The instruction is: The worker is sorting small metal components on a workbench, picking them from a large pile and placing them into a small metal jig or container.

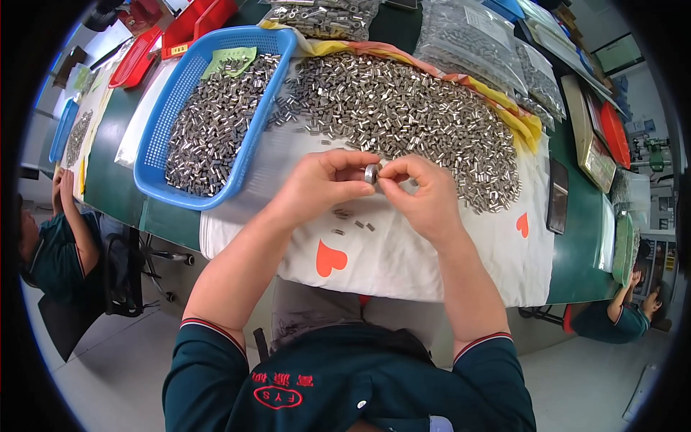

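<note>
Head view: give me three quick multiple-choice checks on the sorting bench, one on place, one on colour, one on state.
1. Where is the blue basket?
A. left of the loose pile
B. right of it
C. on the floor

2. What colour are the hearts on the white cloth?
A. green
B. orange-red
C. black

3. How is the small metal piece held?
A. lying untouched
B. left hand only
C. between both hands

Answers: 1 A, the basket sits left of the metal sleeve pile. 2 B, both hearts are orange-red. 3 C, left hand and right hand pinch it together.
</note>
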The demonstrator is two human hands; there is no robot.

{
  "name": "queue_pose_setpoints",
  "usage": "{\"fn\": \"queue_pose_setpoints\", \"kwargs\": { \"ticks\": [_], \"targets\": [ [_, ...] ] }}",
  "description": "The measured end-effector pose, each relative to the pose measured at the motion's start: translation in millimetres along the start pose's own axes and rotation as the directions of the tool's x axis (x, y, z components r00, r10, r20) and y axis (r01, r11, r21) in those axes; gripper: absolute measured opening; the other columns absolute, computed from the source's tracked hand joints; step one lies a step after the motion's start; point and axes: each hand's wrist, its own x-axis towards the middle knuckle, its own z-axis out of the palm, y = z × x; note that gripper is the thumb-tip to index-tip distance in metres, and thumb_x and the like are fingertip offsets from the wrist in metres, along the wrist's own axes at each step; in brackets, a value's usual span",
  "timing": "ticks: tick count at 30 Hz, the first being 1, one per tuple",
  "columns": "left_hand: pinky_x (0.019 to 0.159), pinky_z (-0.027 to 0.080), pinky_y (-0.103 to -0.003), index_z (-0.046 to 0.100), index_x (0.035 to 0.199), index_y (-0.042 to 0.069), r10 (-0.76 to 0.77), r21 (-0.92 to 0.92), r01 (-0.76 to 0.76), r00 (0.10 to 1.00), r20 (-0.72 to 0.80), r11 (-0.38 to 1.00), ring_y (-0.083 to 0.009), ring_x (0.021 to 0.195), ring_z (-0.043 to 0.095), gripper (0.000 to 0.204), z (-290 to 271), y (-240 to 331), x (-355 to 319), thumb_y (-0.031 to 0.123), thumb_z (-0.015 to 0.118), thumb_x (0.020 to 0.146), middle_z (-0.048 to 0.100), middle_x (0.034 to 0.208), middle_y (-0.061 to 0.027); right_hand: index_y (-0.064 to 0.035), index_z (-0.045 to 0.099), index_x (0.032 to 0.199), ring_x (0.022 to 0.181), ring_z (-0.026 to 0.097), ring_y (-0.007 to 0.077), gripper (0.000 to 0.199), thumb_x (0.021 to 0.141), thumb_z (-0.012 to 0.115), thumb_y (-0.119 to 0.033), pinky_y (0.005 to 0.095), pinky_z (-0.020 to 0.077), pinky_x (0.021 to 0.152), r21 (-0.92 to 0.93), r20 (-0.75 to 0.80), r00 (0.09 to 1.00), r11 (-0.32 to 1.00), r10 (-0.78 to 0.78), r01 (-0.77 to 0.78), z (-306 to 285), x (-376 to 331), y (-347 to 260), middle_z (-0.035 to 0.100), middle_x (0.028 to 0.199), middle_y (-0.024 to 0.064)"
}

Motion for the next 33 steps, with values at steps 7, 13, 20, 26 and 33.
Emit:
{"fn": "queue_pose_setpoints", "kwargs": {
  "ticks": [7, 13, 20, 26, 33],
  "targets": [
    [0.071, 0.048, -0.020, 0.059, 0.113, 0.001, 0.010, 0.246, 0.008, 0.997, -0.073, 0.969, -0.0054, 0.079, 0.057, 0.037, 6.4, 3.1, -0.4, 0.002, 0.067, 0.077, 0.062, 0.089, -0.0008, -0.0037, 0.058, 0.075, 0.065, 0.056, 0.0238, 0.012, 0.066, 0.064, 0.001, 0.0303, 0.0450, 0.059, -0.457, -0.041, 0.893, 0.803, -0.448, 0.382, 8.9, -1.9, 6.8, 0.059, 0.073, 0.0070],
    [0.070, 0.049, -0.021, 0.058, 0.114, 0.000, -0.051, 0.057, 0.049, 0.998, 0.033, 0.997, -0.0054, 0.079, 0.057, 0.037, 3.9, 4.0, -1.8, 0.001, 0.067, 0.078, 0.062, 0.090, -0.0013, -0.0024, 0.060, 0.082, 0.069, 0.057, 0.0144, 0.011, 0.072, 0.066, -0.002, 0.0262, 0.0451, 0.063, 0.021, 0.085, 0.996, 1.000, 0.001, -0.003, -9.2, 1.1, 6.6, 0.061, 0.077, 0.0038],
    [0.071, 0.049, -0.022, 0.062, 0.110, 0.005, -0.100, 0.147, 0.090, 0.993, 0.065, 0.985, -0.0062, 0.079, 0.057, 0.038, 6.3, -0.2, -4.4, 0.002, 0.071, 0.074, 0.063, 0.091, -0.0015, -0.0064, 0.065, 0.087, 0.071, 0.058, 0.0166, 0.014, 0.074, 0.066, -0.011, 0.0285, 0.0456, 0.063, -0.098, 0.010, 0.998, 0.994, 0.054, -0.053, -10.8, 9.1, 21.6, 0.060, 0.077, 0.0046],
    [0.076, 0.047, -0.022, 0.063, 0.107, 0.004, -0.017, 0.374, -0.086, 0.965, 0.263, 0.923, -0.0069, 0.085, 0.055, 0.040, 5.3, 5.8, -7.7, 0.000, 0.074, 0.069, 0.062, 0.098, -0.0011, -0.0128, 0.067, 0.085, 0.080, 0.053, 0.0196, 0.014, 0.072, 0.066, -0.015, 0.0341, 0.0406, 0.073, -0.499, -0.012, 0.940, 0.817, -0.341, 0.290, 18.2, 14.1, 32.3, 0.055, 0.078, 0.0004],
    [0.075, 0.048, -0.022, 0.062, 0.108, 0.002, -0.045, 0.278, -0.050, 0.945, 0.324, 0.959, -0.0070, 0.084, 0.056, 0.042, 4.1, 5.7, -7.8, -0.005, 0.072, 0.069, 0.062, 0.096, -0.0006, -0.0109, 0.065, 0.081, 0.079, 0.052, 0.0210, 0.010, 0.071, 0.066, -0.013, 0.0342, 0.0407, 0.071, -0.594, 0.019, 0.945, 0.757, -0.325, 0.273, 16.4, 14.0, 31.8, 0.054, 0.077, 0.0019]
  ]
}}
